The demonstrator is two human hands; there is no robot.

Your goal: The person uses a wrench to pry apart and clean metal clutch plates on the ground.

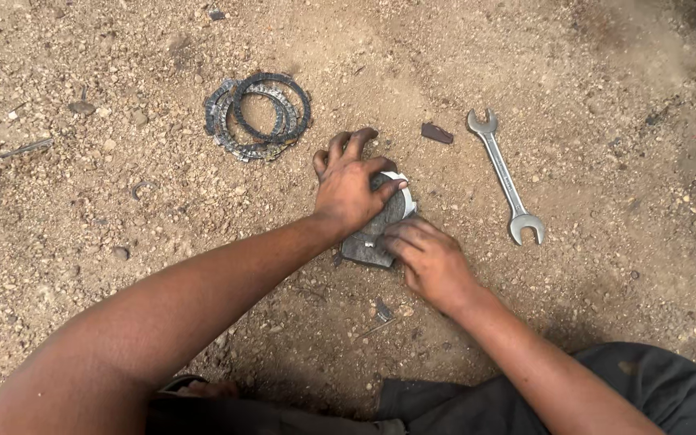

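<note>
Grey metal is what both hands meet on: a flat, dark, roughly round part point(376, 229) lies on the sandy, pebbly ground point(122, 201), and in the head view it sits at the middle of the frame, just in front of the person's knees. The left hand point(350, 184) presses down on its top, fingers spread and curled over the far edge, thumb across a pale rim. The right hand point(427, 256) rests against the near right edge with fingers bent and close together, gripping or pushing on it; which of the 2, I cannot tell.

A double-ended open spanner point(505, 179) lies well apart to the right, a small dark fragment point(437, 133) near its upper end. A stack of toothed rings point(258, 116) lies up and to the left.

Risk, as I judge it: grit could work into the part's faces, since it lies straight on loose dirt, and a slip of either hand could scrape fingers on the metal edge.

Most of the part is hidden under the hands, so its exact shape and any fasteners are unclear. The dark clothing at the bottom is cut off.
</note>
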